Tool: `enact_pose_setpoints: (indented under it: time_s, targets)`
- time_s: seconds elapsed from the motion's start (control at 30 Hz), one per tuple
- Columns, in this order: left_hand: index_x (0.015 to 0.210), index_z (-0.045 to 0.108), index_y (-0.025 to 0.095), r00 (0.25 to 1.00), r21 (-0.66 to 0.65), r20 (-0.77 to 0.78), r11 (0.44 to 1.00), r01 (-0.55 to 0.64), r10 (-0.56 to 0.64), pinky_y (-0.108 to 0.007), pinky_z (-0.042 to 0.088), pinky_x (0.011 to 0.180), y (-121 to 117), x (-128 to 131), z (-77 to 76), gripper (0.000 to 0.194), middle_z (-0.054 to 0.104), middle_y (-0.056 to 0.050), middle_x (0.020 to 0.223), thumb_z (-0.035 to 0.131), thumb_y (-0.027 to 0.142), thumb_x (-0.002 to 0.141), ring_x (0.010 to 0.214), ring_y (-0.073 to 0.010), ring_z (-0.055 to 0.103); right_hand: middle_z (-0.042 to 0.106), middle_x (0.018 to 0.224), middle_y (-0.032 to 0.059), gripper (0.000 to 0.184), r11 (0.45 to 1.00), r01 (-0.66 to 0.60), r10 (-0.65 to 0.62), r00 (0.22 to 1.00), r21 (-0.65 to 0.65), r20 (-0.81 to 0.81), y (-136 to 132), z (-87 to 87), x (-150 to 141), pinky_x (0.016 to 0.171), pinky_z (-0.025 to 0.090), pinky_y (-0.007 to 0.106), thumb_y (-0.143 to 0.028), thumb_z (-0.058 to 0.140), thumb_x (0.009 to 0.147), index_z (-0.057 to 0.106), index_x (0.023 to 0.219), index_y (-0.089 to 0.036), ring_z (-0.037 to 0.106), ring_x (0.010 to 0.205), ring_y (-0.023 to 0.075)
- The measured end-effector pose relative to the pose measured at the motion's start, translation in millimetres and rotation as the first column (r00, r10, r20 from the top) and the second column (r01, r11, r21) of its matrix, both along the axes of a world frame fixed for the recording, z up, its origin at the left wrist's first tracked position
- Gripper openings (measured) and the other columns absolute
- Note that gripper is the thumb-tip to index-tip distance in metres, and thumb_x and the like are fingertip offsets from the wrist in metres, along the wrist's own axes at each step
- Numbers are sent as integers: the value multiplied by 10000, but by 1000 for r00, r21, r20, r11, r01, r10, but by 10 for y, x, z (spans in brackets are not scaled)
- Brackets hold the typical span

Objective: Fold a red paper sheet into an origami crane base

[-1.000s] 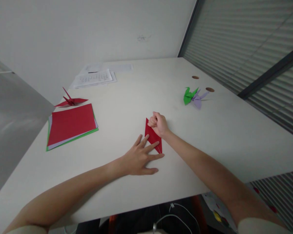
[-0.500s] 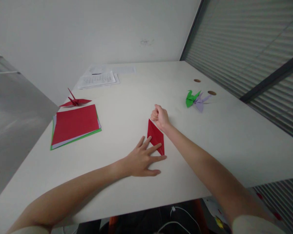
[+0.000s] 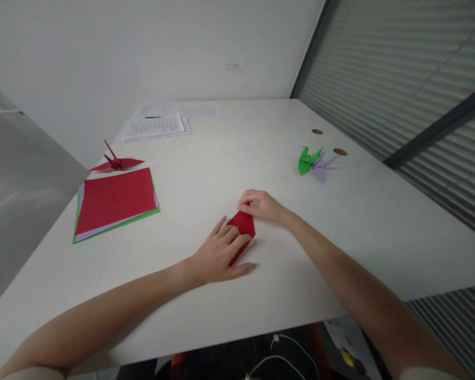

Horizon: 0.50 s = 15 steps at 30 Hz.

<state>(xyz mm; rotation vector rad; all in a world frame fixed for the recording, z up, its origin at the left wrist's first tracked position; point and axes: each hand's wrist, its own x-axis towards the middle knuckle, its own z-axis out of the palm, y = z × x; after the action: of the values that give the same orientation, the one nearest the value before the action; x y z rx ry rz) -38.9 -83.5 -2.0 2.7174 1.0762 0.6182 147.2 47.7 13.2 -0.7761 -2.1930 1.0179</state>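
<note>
A folded piece of red origami paper point(image 3: 245, 222), narrow and diamond-like, lies on the white table point(image 3: 206, 174) in front of me. My left hand point(image 3: 221, 253) rests across its near part, fingers spread and pressing it down, so that part is partly covered. At the far tip, my right hand point(image 3: 259, 206) pinches the paper between thumb and fingers; the tip itself is mostly hidden.
On the left lie stacked red, lilac and green paper sheets point(image 3: 116, 200), with a red paper crane point(image 3: 117, 162) behind them. Printed papers point(image 3: 156, 126) lie at the back. A green crane point(image 3: 307, 160) and a lilac crane point(image 3: 320, 168) stand at the right.
My right hand has gone from a loose fist beside the paper to a pinch on its far tip. The red paper has turned slightly, and my left fingers have bent over it.
</note>
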Motion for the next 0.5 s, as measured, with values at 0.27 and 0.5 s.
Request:
enact_pose_setpoints:
  time_s: [0.27,0.5]
  targets:
    - [982,646,169,987,93,-137,993,-68,80,-518,402,1059,301,-181,39,120,649,-77,1104,591,227,893,1088,-246,607,664,968,60,155,916,26,-195,900,400,390,-329,-202,261,835,373,386,-273,648,876,758,983,-251,577,916,205]
    - [1152,613,162,983,122,-177,992,-32,53,-397,511,827,441,-303,38,253,693,-78,980,558,293,943,891,-220,655,676,1049,54,261,883,-98,-84,929,458,362,-401,-161,241,871,364,398,-392,708,824,737,1057,-278,536,986,224]
